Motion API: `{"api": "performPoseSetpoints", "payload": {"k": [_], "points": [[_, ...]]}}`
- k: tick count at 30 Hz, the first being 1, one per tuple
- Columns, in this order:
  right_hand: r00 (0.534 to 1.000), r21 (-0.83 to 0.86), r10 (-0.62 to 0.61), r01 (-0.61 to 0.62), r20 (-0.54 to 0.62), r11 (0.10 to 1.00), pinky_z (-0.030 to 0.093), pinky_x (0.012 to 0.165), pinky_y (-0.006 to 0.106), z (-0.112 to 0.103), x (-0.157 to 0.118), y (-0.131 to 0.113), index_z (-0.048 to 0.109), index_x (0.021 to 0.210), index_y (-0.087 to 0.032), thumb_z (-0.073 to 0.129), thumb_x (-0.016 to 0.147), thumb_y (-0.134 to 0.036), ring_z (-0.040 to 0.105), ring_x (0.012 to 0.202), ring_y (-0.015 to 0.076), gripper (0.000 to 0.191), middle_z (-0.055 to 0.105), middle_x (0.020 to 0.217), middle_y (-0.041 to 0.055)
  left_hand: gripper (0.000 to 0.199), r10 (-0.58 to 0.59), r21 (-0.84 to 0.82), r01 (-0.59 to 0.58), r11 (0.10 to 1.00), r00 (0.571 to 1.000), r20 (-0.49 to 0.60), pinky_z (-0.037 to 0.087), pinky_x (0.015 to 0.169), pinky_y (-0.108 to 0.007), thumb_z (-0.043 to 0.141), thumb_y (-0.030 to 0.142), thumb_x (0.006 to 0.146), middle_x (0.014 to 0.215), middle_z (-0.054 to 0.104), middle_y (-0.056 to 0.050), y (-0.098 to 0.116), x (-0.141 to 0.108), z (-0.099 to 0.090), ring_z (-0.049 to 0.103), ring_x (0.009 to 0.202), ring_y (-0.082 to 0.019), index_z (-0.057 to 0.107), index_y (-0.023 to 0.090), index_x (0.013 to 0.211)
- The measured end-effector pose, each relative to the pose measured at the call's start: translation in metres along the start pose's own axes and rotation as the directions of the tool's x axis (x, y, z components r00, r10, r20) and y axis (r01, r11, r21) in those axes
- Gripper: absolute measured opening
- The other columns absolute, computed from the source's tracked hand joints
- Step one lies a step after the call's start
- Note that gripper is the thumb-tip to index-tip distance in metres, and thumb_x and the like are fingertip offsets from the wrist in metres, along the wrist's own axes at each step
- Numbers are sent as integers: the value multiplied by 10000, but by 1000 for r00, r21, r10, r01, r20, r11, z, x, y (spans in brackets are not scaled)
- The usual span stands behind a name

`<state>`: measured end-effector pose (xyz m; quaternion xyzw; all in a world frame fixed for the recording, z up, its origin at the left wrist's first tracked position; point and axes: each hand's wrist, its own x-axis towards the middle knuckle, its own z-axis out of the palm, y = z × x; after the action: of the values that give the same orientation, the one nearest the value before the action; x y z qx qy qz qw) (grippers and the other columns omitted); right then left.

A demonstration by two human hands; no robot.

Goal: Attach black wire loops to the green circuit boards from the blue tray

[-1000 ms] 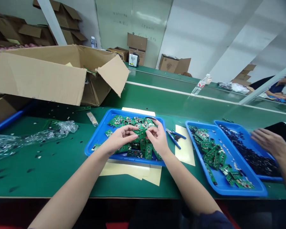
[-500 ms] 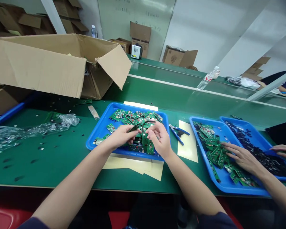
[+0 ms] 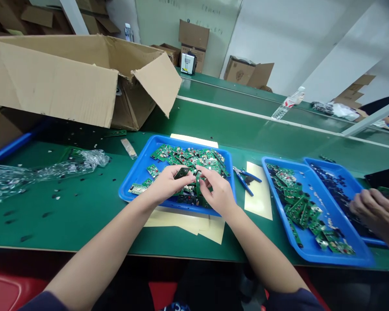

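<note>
My left hand (image 3: 166, 185) is closed on a small dark green circuit board (image 3: 182, 172), held just above a blue tray (image 3: 129, 179). Beside it, my right hand (image 3: 219, 190) has its thumb and fingers pinched together at the board's right end. What sits in that pinch is mostly hidden by the fingers. Under both hands, the tray holds a heap of green circuit boards (image 3: 205, 157). Right of the tray, blue-handled pliers (image 3: 244, 183) lie partly on a yellow paper sheet (image 3: 259, 203).
A second blue tray (image 3: 353, 248) with circuit boards stands right, beside another tray (image 3: 350, 177) of black parts. A co-worker's blurred hand (image 3: 376, 211) is over them. An open cardboard box (image 3: 52, 82), crumpled plastic wrap (image 3: 58, 170) and a water bottle (image 3: 288, 103) are around.
My right fingers have closed in toward the left hand; the thin black strip arching above them no longer shows. The co-worker's hand has left the board tray, and a hand is now raised at the right.
</note>
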<state>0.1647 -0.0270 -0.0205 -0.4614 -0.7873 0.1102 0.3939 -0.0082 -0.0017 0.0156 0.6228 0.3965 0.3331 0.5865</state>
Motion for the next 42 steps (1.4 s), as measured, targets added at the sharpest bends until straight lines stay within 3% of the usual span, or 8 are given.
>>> {"api": "performPoseSetpoints", "payload": {"k": [3, 7, 12, 19, 23, 27, 33, 42], "points": [[999, -53, -27, 26, -17, 998, 508, 643, 312, 1, -1, -2, 386, 1336, -247, 423, 847, -172, 574, 726, 179, 497, 615, 928, 76, 252, 22, -34, -20, 999, 999, 45, 239, 414, -192, 591, 333, 753, 464, 356, 67, -2, -1, -3, 320, 414, -59, 472, 162, 611], [991, 108, 115, -107, -74, 988, 505, 559, 290, 1, -2, -5, 304, 1369, -228, 477, 826, -209, 565, 670, 160, 570, 617, 964, 77, 207, 28, -69, -19, 997, 991, 130, 277, 418, -191, 580, 291, 738, 458, 391, 60, -1, -3, -1, 351, 406, -59, 510, 155, 598], [978, 449, 194, -142, -73, 882, 520, 615, 291, 1, -3, -12, 592, 953, -212, 494, 841, -263, 611, 771, 173, 157, 637, 876, 59, 295, -25, -155, 32, 987, 999, 43, 261, 384, -188, 575, 380, 752, 413, 368, 67, -1, -1, 6, 327, 377, -57, 484, 161, 576], [941, 586, 323, -203, -106, 785, 501, 579, 282, 5, -5, -16, 593, 831, -205, 572, 797, -296, 592, 695, 159, 100, 613, 806, 40, 389, -84, -191, 98, 977, 993, 78, 280, 385, -185, 602, 391, 744, 399, 381, 59, -2, -1, 17, 379, 365, -57, 404, 162, 500], [911, 545, 363, -207, -196, 813, 494, 595, 293, 0, -1, -15, 605, 792, -201, 540, 817, -284, 588, 725, 170, 108, 615, 795, 46, 303, -118, -412, 164, 896, 984, 136, 281, 356, -167, 584, 385, 749, 485, 379, 55, -2, -1, 20, 377, 384, -56, 471, 151, 592], [891, 503, 381, -219, -246, 836, 476, 555, 285, -8, 3, -13, 572, 806, -203, 478, 853, -280, 559, 624, 148, 130, 593, 741, 26, 269, -189, -555, 250, 793, 968, 166, 313, 313, -168, 422, 361, 837, 547, 401, 48, -4, 1, 19, 385, 382, -78, 551, 168, 974], [999, 189, 4, 5, -47, 982, 469, 724, 315, -8, 3, -13, 509, 708, -209, 402, 883, -193, 577, 712, 162, 205, 582, 677, 21, 307, -97, -372, 140, 918, 987, 131, 474, 421, -231, 423, 392, 844, 570, 542, 3, -12, 3, 21, 542, 450, -119, 556, 128, 931], [999, -11, -7, 6, -35, 1000, 465, 689, 297, -4, -1, -10, 515, 735, -200, 389, 885, -208, 620, 779, 188, 196, 612, 721, 55, 231, -28, -124, 44, 991, 991, 131, 467, 461, -226, 353, 316, 853, 519, 572, -1, -12, 2, 24, 554, 450, -120, 479, 143, 766]]}}
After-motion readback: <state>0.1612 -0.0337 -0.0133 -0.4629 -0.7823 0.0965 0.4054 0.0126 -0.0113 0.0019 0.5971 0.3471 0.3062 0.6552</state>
